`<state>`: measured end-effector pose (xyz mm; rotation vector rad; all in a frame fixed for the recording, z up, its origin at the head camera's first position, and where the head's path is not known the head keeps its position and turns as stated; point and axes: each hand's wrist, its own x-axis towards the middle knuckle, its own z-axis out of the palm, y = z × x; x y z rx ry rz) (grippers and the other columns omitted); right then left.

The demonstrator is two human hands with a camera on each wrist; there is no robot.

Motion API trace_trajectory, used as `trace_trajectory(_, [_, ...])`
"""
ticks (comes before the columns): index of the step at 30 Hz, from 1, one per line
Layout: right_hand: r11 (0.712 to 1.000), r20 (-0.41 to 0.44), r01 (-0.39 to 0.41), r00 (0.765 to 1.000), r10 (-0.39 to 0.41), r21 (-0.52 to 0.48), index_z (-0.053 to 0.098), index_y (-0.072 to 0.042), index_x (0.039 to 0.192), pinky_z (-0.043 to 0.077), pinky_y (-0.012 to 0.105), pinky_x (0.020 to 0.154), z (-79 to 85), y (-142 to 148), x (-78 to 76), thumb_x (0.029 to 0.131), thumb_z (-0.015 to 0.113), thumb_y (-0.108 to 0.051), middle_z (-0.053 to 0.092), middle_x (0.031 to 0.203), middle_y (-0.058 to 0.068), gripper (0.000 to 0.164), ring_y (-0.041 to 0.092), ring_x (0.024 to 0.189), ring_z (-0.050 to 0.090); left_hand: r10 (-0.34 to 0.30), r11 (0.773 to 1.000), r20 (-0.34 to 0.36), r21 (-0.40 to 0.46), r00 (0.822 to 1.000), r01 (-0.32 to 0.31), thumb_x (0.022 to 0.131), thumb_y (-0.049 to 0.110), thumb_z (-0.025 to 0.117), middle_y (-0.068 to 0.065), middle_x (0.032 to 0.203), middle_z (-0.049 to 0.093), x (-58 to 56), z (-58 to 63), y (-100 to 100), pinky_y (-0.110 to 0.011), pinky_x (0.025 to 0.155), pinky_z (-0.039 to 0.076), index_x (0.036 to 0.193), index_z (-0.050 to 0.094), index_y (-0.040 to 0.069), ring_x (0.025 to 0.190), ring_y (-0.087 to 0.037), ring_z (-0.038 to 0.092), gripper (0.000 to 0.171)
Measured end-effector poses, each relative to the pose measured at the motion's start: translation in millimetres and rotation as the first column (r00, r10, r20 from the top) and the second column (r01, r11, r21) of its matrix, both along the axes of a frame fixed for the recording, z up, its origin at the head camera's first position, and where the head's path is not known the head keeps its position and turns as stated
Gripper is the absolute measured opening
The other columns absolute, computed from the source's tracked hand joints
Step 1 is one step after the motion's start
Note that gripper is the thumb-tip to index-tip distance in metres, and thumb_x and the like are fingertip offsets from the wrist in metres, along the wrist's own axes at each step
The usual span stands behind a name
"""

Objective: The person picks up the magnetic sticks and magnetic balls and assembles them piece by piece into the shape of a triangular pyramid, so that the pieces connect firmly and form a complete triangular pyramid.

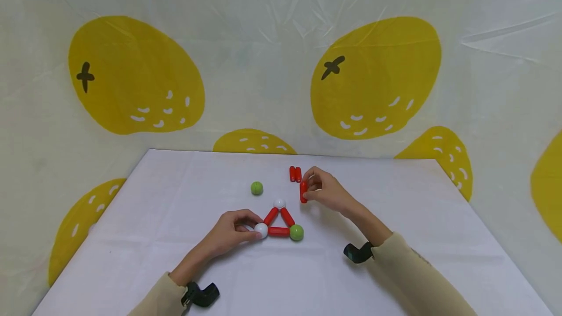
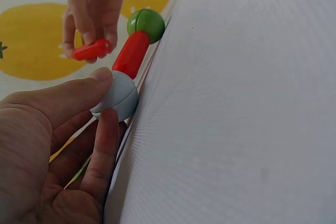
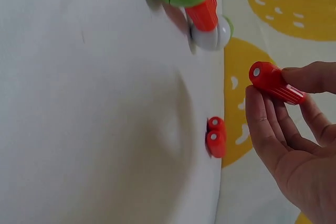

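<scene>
A triangle of three red rods lies on the white table, with balls at its corners: a white ball (image 1: 279, 203) at the top, a green ball (image 1: 296, 232) at the lower right and another white ball (image 1: 261, 230) at the lower left. My left hand (image 1: 234, 230) pinches that lower-left ball between thumb and fingers. Off to the right and farther back, my right hand (image 1: 327, 190) holds a loose red rod (image 3: 275, 82) above the table. A pale metal dot shows on the rod's end in the right wrist view.
Two red rods (image 1: 295, 174) lie side by side behind the right hand's rod. A loose green ball (image 1: 256, 188) sits behind the triangle, to its left. Behind the table (image 1: 175, 179) hangs a cloth with yellow fruit prints.
</scene>
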<state>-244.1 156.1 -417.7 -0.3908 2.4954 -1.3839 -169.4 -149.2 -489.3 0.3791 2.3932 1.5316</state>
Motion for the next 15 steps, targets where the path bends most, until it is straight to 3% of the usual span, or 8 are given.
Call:
trace_trajectory(6, [0.993, -0.020, -0.115, 0.993, 0.114, -0.015, 0.057, -0.008, 0.115, 0.058, 0.029, 0.083, -0.7, -4.7, 16.8, 0.091, 0.071, -0.004, 0.068, 0.106, 0.011, 0.029, 0.022, 0.096, 0.063, -0.005, 1.000, -0.008, -0.011, 1.000, 0.005, 0.088, 0.030, 0.083, 0.001, 0.112, 0.073, 0.6, 2.1, 0.1, -0.020, 0.081, 0.056, 0.116, 0.074, 0.022, 0.098, -0.015, 0.066, 0.031])
trace_trajectory(11, [0.970, -0.004, -0.237, 0.971, 0.237, -0.051, 0.057, -0.008, 0.114, 0.058, 0.029, 0.085, -4.6, -7.3, 26.0, 0.090, 0.070, -0.002, 0.067, 0.105, 0.010, 0.028, 0.022, 0.097, 0.064, -0.005, 1.000, -0.009, -0.001, 1.000, 0.005, 0.088, 0.029, 0.083, -0.001, 0.112, 0.073, 1.0, 3.6, 0.6, -0.019, 0.081, 0.055, 0.117, 0.074, 0.019, 0.099, -0.016, 0.065, 0.032])
trace_trajectory(15, [0.956, 0.007, -0.289, 0.957, 0.290, -0.047, 0.057, -0.009, 0.116, 0.059, 0.029, 0.088, -6.2, -9.3, 29.8, 0.091, 0.071, -0.004, 0.067, 0.107, 0.009, 0.029, 0.022, 0.101, 0.065, -0.004, 1.000, -0.002, 0.006, 1.000, 0.004, 0.088, 0.029, 0.083, -0.002, 0.112, 0.074, 1.7, 4.5, 1.4, -0.019, 0.080, 0.054, 0.116, 0.074, 0.019, 0.098, -0.017, 0.065, 0.032])
